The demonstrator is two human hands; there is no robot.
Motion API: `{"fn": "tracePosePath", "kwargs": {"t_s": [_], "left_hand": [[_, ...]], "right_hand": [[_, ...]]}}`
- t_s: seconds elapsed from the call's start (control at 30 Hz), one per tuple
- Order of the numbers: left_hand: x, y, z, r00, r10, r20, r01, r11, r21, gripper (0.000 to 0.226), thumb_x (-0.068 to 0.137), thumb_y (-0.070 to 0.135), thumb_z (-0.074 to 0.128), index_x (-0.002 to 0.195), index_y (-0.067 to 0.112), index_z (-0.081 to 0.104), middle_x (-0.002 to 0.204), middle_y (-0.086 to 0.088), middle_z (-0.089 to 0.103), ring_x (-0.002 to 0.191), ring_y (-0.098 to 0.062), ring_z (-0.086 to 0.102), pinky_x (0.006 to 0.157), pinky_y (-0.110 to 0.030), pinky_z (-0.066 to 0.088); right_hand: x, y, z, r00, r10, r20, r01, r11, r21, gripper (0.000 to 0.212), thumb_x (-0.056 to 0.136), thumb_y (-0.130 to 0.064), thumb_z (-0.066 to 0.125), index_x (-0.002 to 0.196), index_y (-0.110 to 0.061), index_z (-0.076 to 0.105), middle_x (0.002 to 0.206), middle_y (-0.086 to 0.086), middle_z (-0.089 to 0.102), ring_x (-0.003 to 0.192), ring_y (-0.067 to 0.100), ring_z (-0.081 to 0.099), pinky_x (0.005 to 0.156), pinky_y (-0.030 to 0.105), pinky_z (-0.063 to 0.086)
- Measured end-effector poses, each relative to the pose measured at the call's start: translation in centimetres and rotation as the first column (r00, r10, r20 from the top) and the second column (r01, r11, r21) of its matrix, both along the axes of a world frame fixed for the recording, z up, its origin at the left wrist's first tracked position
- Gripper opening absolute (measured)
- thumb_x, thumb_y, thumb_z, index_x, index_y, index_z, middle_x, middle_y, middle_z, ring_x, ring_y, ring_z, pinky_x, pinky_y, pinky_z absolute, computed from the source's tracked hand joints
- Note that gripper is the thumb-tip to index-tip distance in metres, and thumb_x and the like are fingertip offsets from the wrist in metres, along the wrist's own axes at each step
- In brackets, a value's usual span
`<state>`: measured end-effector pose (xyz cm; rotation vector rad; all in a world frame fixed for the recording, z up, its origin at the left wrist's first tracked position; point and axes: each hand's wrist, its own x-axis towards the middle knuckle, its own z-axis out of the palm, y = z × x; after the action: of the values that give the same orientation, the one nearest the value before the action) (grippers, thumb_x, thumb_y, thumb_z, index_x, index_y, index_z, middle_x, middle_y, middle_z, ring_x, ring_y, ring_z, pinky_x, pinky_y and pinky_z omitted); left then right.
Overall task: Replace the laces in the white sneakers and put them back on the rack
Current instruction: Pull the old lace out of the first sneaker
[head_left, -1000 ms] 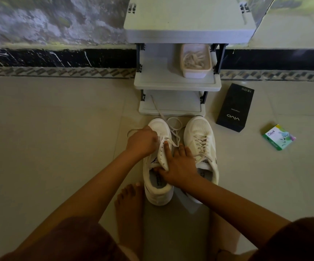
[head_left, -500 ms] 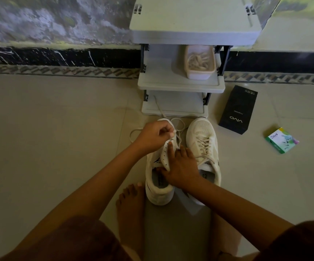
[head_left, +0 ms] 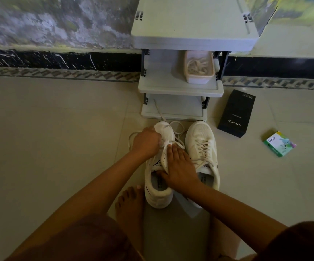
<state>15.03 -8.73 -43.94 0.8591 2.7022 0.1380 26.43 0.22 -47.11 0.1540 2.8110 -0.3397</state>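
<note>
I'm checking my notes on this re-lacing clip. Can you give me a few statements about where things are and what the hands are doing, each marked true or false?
1. The half-laced white sneaker and the laced white sneaker stand on the floor before the grey plastic rack. True.
2. The black rectangular box lies on the rack's middle shelf. False: it lies on the floor beside the rack; that shelf holds a pale plastic tub.
3. The left hand grips a white lace. True.
4. The right hand holds the small green carton. False: it holds the half-laced sneaker; the carton lies on the floor.
</note>
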Motion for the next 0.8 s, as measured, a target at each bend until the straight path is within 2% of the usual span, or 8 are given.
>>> {"fn": "tracePosePath", "kwargs": {"t_s": [0.17, 0.37, 0.47, 0.53, 0.6, 0.67, 0.73, 0.8], "left_hand": [[-0.4, -0.4, -0.3, 0.998, -0.056, 0.006, 0.056, 0.998, -0.043, 0.026, 0.094, 0.016, 0.045, 0.115, 0.010, 0.058, 0.123, -0.013, 0.050, 0.115, -0.027, 0.044, 0.090, -0.036, 0.039], [-0.9, -1.1, 0.3, 0.964, 0.075, 0.254, -0.141, 0.957, 0.254, 0.018, 0.091, 0.017, 0.056, 0.104, 0.008, 0.064, 0.113, -0.013, 0.057, 0.104, -0.028, 0.054, 0.085, -0.034, 0.043], [-1.0, -1.1, 0.0, 0.970, 0.038, 0.240, -0.062, 0.994, 0.091, 0.042, 0.082, 0.026, 0.067, 0.122, 0.018, 0.056, 0.122, -0.008, 0.047, 0.108, -0.026, 0.051, 0.086, -0.035, 0.044], [-0.9, -0.7, -0.3, 0.981, 0.060, 0.185, -0.062, 0.998, 0.006, 0.038, 0.083, 0.024, 0.064, 0.120, 0.023, 0.056, 0.120, -0.006, 0.048, 0.103, -0.024, 0.053, 0.076, -0.031, 0.043], [-0.6, -0.2, -0.6, 0.999, 0.037, 0.023, -0.036, 0.999, -0.026, 0.024, 0.090, 0.030, 0.056, 0.111, 0.019, 0.059, 0.113, -0.006, 0.052, 0.094, -0.023, 0.056, 0.066, -0.029, 0.040], [-0.3, 0.4, -0.8, 0.992, -0.039, -0.122, 0.027, 0.995, -0.096, 0.030, 0.095, 0.037, 0.047, 0.109, 0.014, 0.060, 0.111, -0.008, 0.054, 0.090, -0.024, 0.058, 0.060, -0.029, 0.037], [-0.2, 0.6, -0.9, 0.985, -0.076, -0.153, 0.052, 0.987, -0.151, 0.037, 0.097, 0.040, 0.042, 0.113, 0.011, 0.061, 0.114, -0.009, 0.053, 0.094, -0.025, 0.058, 0.061, -0.029, 0.036], [-0.4, 0.2, -0.3, 0.992, -0.084, -0.091, 0.071, 0.988, -0.137, 0.037, 0.097, 0.037, 0.043, 0.111, 0.009, 0.063, 0.113, -0.011, 0.054, 0.098, -0.025, 0.056, 0.067, -0.031, 0.040]], "right_hand": [[0.1, -0.1, -0.3, 1.000, 0.003, -0.009, -0.003, 0.999, -0.037, 0.091, 0.091, -0.059, 0.035, 0.147, -0.002, -0.008, 0.157, 0.018, -0.004, 0.146, 0.027, -0.001, 0.117, 0.037, -0.002], [0.0, -0.1, -0.1, 1.000, 0.004, -0.014, -0.004, 0.999, -0.036, 0.091, 0.091, -0.059, 0.036, 0.148, -0.003, -0.007, 0.157, 0.018, -0.003, 0.145, 0.028, 0.000, 0.117, 0.038, -0.002], [0.1, -0.1, 0.0, 1.000, -0.007, -0.007, 0.007, 0.999, -0.032, 0.091, 0.091, -0.058, 0.037, 0.148, -0.004, -0.008, 0.156, 0.019, -0.001, 0.145, 0.029, 0.001, 0.118, 0.039, 0.000], [0.2, -0.3, 0.1, 1.000, -0.012, 0.009, 0.012, 1.000, -0.024, 0.091, 0.091, -0.059, 0.037, 0.148, -0.004, -0.009, 0.156, 0.019, 0.000, 0.145, 0.030, 0.002, 0.118, 0.040, 0.001], [0.3, -0.5, 0.2, 1.000, -0.014, 0.026, 0.014, 1.000, -0.018, 0.090, 0.092, -0.058, 0.035, 0.148, -0.004, -0.009, 0.156, 0.020, -0.001, 0.145, 0.031, 0.002, 0.119, 0.041, 0.001], [0.2, -0.6, 0.3, 0.999, -0.009, 0.035, 0.009, 1.000, -0.002, 0.089, 0.092, -0.058, 0.033, 0.148, -0.004, -0.010, 0.156, 0.021, 0.000, 0.145, 0.032, 0.002, 0.119, 0.042, 0.002], [0.1, -0.6, 0.4, 0.999, -0.002, 0.045, 0.002, 1.000, 0.007, 0.089, 0.092, -0.058, 0.033, 0.147, -0.004, -0.010, 0.156, 0.021, 0.000, 0.145, 0.032, 0.002, 0.118, 0.042, 0.002], [0.0, -0.6, 0.5, 0.998, 0.003, 0.061, -0.004, 1.000, 0.013, 0.089, 0.093, -0.057, 0.034, 0.147, -0.004, -0.011, 0.156, 0.022, -0.001, 0.145, 0.032, 0.002, 0.118, 0.043, 0.003]]}}
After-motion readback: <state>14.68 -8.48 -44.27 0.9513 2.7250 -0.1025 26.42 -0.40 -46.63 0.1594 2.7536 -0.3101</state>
